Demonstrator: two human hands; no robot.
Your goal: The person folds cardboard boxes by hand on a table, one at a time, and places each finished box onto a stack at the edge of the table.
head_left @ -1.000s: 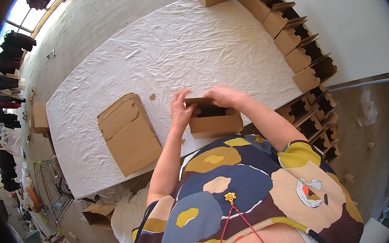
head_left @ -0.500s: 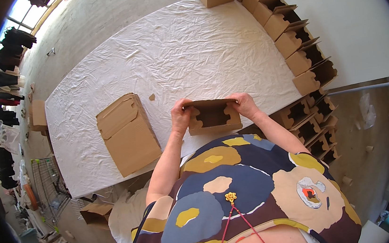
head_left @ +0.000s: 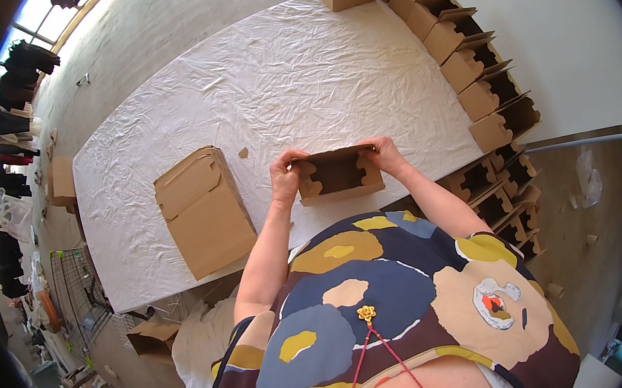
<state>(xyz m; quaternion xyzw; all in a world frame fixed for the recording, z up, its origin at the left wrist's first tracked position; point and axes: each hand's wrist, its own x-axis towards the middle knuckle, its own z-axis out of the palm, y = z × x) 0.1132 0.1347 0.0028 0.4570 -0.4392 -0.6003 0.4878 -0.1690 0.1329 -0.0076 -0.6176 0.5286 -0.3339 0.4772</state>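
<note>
Close to the table's near edge I hold a small brown cardboard box with its opening facing me. Curved notched flaps show inside at both ends. My left hand grips its upper left corner, fingers bent over the edge. At the upper right corner my right hand pinches the cardboard in the same way. To the left lies a stack of flat, folded cardboard blanks. A small cardboard scrap rests between the stack and the box.
A wrinkled white cloth covers the table. Open boxes line its right edge, and more boxes are stacked below on the right. Another open box sits under the left side. A wire rack stands at the left.
Both hands have moved the box slightly away from me and tipped it, so that more of its inside shows. The stack and the other boxes stay put.
</note>
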